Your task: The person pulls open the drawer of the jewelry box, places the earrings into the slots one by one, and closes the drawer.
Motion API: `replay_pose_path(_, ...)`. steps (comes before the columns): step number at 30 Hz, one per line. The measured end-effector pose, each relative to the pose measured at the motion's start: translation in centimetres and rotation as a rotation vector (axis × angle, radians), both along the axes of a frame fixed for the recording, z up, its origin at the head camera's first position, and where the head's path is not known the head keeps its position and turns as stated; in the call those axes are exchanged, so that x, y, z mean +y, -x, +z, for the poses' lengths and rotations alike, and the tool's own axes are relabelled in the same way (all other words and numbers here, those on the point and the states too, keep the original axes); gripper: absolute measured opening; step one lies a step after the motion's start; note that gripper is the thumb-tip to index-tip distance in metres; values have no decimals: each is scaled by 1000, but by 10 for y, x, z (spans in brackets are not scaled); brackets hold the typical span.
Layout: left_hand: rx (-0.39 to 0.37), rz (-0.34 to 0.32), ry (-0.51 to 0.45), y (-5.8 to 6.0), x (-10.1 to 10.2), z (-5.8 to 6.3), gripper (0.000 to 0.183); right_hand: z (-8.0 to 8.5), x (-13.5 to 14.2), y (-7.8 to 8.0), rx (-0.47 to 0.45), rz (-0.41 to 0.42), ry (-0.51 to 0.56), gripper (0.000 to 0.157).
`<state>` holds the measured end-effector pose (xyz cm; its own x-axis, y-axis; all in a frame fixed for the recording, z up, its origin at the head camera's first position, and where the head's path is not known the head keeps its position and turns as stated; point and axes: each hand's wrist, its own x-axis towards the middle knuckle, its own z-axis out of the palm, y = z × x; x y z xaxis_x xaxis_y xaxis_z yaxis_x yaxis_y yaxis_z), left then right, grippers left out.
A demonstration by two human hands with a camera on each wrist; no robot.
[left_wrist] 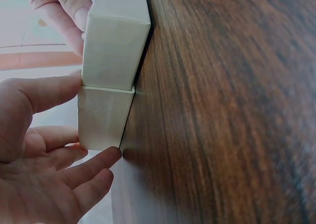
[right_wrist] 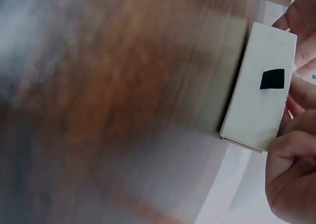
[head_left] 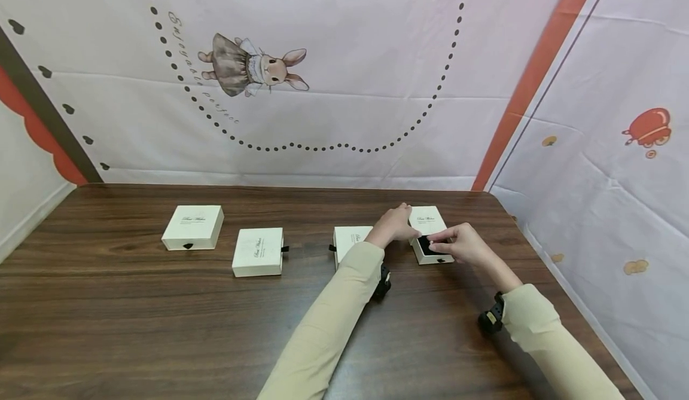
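A white drawer-style gift box [head_left: 427,220] with dark lettering stands at the right of the table, its drawer [head_left: 435,258] pulled out toward the person and showing a black lining [head_left: 425,246]. My left hand [head_left: 397,225] holds the sleeve at its far end; in the left wrist view the thumb lies along the upper edge and the fingers wrap the back. Over the drawer, my right hand [head_left: 464,244] pinches a small pale shiny piece [right_wrist: 295,67], mostly hidden by the fingertips. On the drawer's front sits a black pull tab [right_wrist: 273,79].
Another white box [head_left: 350,241] lies partly behind the left forearm. Farther left are two more, one white box [head_left: 258,253] with its tab facing right and one white box [head_left: 192,228] near the back. A printed cloth [head_left: 344,89] hangs behind the wooden table [head_left: 161,328].
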<state>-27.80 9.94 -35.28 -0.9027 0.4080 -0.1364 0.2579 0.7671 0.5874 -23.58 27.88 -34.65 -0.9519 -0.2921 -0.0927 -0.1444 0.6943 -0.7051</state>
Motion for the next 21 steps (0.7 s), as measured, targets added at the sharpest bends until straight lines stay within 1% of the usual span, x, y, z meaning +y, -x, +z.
replay_pose_path(5, 4, 1, 4, 1, -1, 1, 72, 1, -1, 0, 7, -8, 15, 27)
replay_pose_path(10, 1, 4, 6, 1, 0, 1, 73, 0, -1, 0, 49, 28, 25, 25)
replay_pose_path(15, 0, 5, 5, 0, -1, 0, 72, -4, -2, 3, 55, 4, -43, 22)
replay_pose_path(17, 0, 4, 8, 0, 0, 1, 72, -6, -3, 5, 72, 6, -78, 21)
replay_pose_path(21, 1, 4, 16, 0, 0, 1, 72, -6, -5, 5, 119, 19, -115, 19)
